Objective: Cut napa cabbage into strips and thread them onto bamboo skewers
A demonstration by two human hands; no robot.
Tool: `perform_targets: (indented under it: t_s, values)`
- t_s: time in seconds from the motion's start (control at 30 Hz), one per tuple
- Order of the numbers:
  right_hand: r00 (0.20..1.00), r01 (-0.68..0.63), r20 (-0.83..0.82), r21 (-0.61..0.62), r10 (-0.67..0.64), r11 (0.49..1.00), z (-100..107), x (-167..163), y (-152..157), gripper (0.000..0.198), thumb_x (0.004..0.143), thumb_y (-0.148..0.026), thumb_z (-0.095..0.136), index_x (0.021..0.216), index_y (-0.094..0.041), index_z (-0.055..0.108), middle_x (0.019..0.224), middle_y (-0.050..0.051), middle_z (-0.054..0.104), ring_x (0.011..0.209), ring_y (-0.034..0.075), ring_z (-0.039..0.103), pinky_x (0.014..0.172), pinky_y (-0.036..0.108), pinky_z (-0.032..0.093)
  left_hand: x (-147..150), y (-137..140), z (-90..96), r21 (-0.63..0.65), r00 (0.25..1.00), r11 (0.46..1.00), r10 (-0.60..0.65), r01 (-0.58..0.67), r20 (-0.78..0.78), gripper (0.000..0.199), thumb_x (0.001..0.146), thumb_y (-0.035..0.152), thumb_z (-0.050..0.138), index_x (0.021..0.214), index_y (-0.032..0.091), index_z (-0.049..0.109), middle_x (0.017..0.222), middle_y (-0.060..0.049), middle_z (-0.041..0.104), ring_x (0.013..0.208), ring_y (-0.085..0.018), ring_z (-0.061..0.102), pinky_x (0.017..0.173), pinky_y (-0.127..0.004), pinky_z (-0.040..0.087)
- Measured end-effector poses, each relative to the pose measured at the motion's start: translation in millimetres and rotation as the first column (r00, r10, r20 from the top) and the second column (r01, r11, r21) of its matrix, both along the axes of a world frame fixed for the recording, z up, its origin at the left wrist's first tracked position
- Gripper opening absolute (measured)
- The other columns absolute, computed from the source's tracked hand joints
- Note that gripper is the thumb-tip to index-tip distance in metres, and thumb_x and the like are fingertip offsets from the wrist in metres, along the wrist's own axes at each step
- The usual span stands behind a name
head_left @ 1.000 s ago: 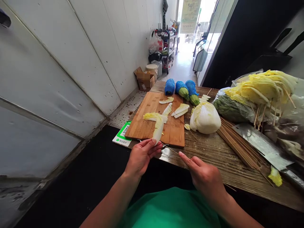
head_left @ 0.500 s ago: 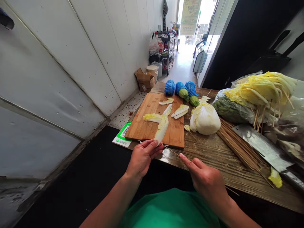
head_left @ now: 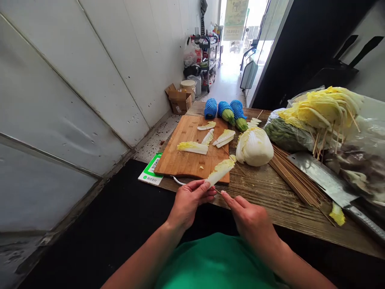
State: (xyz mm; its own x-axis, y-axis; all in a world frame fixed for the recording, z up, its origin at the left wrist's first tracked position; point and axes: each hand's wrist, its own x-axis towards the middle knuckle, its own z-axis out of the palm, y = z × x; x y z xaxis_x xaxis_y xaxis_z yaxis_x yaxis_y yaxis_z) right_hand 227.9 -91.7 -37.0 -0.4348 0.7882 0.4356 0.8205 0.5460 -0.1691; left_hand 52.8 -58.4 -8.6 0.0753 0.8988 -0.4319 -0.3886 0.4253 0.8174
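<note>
Between thumb and fingers, my left hand [head_left: 192, 200] pinches the white base of a cabbage leaf [head_left: 221, 171], whose yellow tip points up and right over the board's near edge. My right hand [head_left: 248, 212] is closed on a thin bamboo skewer [head_left: 218, 192]; its front end meets the leaf base by my left fingers, which hide the exact contact. More cut leaves [head_left: 192, 147] lie on the wooden cutting board [head_left: 171, 160], and another skewer [head_left: 224, 149] lies across its right side. A cabbage head [head_left: 255, 147] rests right of the board.
Zucchini in blue foam nets [head_left: 228, 114] lie behind the board. To the right are a bundle of skewers [head_left: 291, 176], a cleaver [head_left: 325, 176] and skewered yellow leaves [head_left: 327, 106] on plastic bags. A green-and-white QR card [head_left: 150, 174] sits at the board's left corner.
The held leaf has swung from pointing nearly straight up to pointing right. My right hand has come closer to my left along the skewer. The whole view has shifted slightly.
</note>
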Motion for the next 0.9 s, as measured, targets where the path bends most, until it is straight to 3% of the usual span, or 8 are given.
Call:
perform_targets:
  t_s: [0.13, 0.27, 0.47, 0.9]
  values:
    - [0.990, 0.011, -0.140, -0.071, -0.021, 0.997, -5, -3, 0, 0.037, 0.090, -0.013, 0.033, 0.120, -0.016, 0.054, 0.065, 0.002, 0.058, 0.051, 0.008, 0.052, 0.049, 0.017, 0.039, 8, -1, -0.7, 0.019, 0.997, 1.000, -0.022, 0.020, 0.073, 0.022, 0.072, 0.027, 0.065, 0.084, 0.009, 0.067, 0.086, -0.012, 0.068, 0.080, -0.018, 0.064, 0.073, -0.028, 0.051]
    - [0.973, 0.009, -0.229, -0.117, -0.036, 0.993, -8, -5, -1, 0.037, 0.091, -0.014, 0.033, 0.120, -0.016, 0.055, 0.066, 0.002, 0.057, 0.053, 0.007, 0.054, 0.052, 0.016, 0.041, 12, 2, -0.8, 0.015, 0.999, 1.000, 0.005, -0.005, -0.034, 0.024, 0.070, 0.030, 0.066, 0.078, 0.007, 0.066, 0.079, -0.013, 0.069, 0.071, -0.019, 0.065, 0.068, -0.029, 0.052]
    - [0.970, 0.015, -0.238, -0.163, -0.054, 0.986, -5, -3, -3, 0.036, 0.090, -0.016, 0.034, 0.118, -0.018, 0.056, 0.065, 0.002, 0.055, 0.051, 0.007, 0.052, 0.050, 0.016, 0.039, 12, 5, -6.7, 0.060, 0.986, 0.998, 0.002, 0.008, -0.169, 0.029, 0.064, 0.036, 0.069, 0.073, 0.008, 0.066, 0.064, -0.009, 0.067, 0.057, -0.017, 0.063, 0.056, -0.028, 0.051]
    - [0.954, 0.028, -0.291, -0.162, -0.075, 0.986, -1, -4, -1, 0.036, 0.090, -0.016, 0.033, 0.117, -0.016, 0.057, 0.065, 0.002, 0.055, 0.050, 0.007, 0.050, 0.049, 0.016, 0.039, 13, 9, -6.9, 0.014, 0.998, 0.999, -0.047, 0.048, -0.050, 0.023, 0.063, 0.030, 0.072, 0.067, 0.009, 0.064, 0.061, -0.005, 0.064, 0.054, -0.012, 0.060, 0.054, -0.023, 0.048]
